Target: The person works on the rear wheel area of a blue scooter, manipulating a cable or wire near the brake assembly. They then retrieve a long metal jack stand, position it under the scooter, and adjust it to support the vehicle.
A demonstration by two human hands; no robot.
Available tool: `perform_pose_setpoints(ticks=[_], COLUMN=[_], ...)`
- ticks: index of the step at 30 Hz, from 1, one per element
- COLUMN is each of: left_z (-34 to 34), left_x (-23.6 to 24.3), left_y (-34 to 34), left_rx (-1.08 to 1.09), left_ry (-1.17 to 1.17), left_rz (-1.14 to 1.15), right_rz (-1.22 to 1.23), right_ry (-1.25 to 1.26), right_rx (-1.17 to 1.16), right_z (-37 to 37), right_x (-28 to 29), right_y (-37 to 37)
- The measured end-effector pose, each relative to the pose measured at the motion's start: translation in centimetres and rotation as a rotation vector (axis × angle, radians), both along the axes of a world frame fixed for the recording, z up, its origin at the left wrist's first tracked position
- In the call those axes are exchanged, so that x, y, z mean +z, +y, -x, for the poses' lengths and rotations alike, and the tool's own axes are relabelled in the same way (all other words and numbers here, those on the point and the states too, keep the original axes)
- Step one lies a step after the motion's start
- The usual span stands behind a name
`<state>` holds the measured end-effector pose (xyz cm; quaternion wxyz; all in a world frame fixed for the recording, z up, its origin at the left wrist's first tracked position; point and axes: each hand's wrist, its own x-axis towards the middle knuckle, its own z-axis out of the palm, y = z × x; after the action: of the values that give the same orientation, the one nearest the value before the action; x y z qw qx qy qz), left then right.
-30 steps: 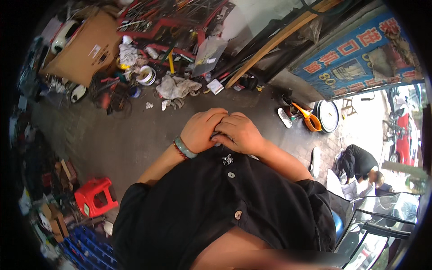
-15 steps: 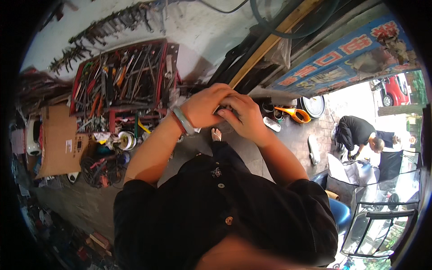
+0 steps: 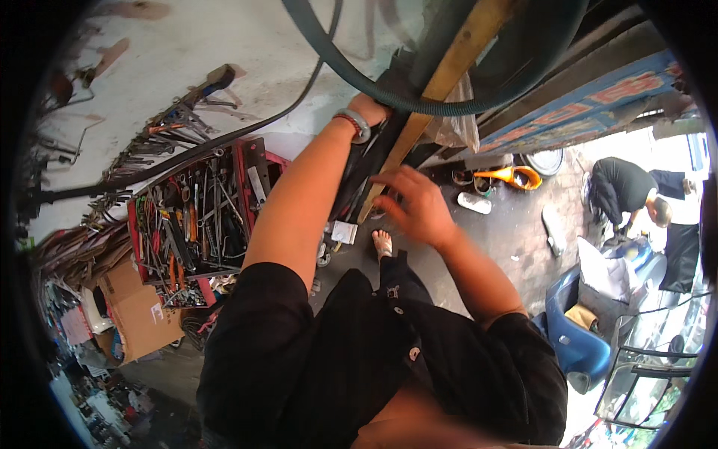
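Observation:
My left hand [image 3: 368, 110], with a pale bangle [image 3: 362, 127] and a red band at its wrist, reaches forward to a bundle of long black strips [image 3: 364, 168] leaning by the wall. Its fingers are mostly hidden, so whether they grip a strip does not show. A yellowish wooden plank [image 3: 446, 82] stands beside the strips. My right hand [image 3: 420, 203] hovers just right of the plank's lower part, fingers apart and nothing visible in them. Overhead, a thick dark green hose [image 3: 441, 109] curves across in front of the plank.
At left sits a red tool tray [image 3: 243, 202] full of wrenches and pliers, with a cardboard box [image 3: 134, 310] below it. An orange funnel [image 3: 526, 178] lies on the floor at right. Beyond, a person in black [image 3: 622, 187] bends down near a blue vehicle [image 3: 572, 340].
My hands were together in front of me; now they are apart. The left has gone forward to the black strips, and the right has opened. The view has shifted toward the wall.

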<state>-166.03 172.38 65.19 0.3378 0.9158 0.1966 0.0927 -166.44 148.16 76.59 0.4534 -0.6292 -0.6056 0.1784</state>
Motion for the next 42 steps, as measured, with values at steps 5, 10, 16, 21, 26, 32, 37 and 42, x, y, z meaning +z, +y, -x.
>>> perform_pose_setpoints(ticks=[5, 10, 16, 21, 26, 32, 37, 42], left_z=[5.3, 15.2, 24.2, 27.3, 28.8, 31.2, 33.2, 35.4], left_x=[-0.3, 1.6, 1.6, 1.8, 6.4, 17.9, 24.8, 29.2], left_y=[-2.4, -6.1, -10.2, -10.9, -11.1, -13.4, -17.1, -20.9], left_rx=[0.151, 0.424, 0.467, 0.479, 0.429, 0.253, -0.031, -0.407], left_ry=[-0.227, -0.221, -0.149, -0.288, -0.466, -0.624, -0.774, -0.644], left_rz=[0.284, 0.448, 0.390, 0.545, 0.501, 0.469, 0.342, 0.151], right_rz=[0.223, 0.074, 0.052, 0.128, 0.049, 0.017, -0.205, -0.366], right_ry=[0.157, 0.071, -0.074, 0.165, 0.235, 0.182, 0.226, 0.157], right_rx=[-0.174, -0.309, 0.128, 0.253, 0.254, 0.258, 0.210, 0.126], right_z=[-1.5, 0.2, 3.1, 6.4, 8.8, 11.7, 14.8, 17.7], right_x=[-3.1, -6.9, -9.6, -9.5, -5.3, 5.1, 12.6, 16.4], right_y=[1.2, 4.8, 10.9, 12.0, 11.3, 9.0, 3.8, -3.5])
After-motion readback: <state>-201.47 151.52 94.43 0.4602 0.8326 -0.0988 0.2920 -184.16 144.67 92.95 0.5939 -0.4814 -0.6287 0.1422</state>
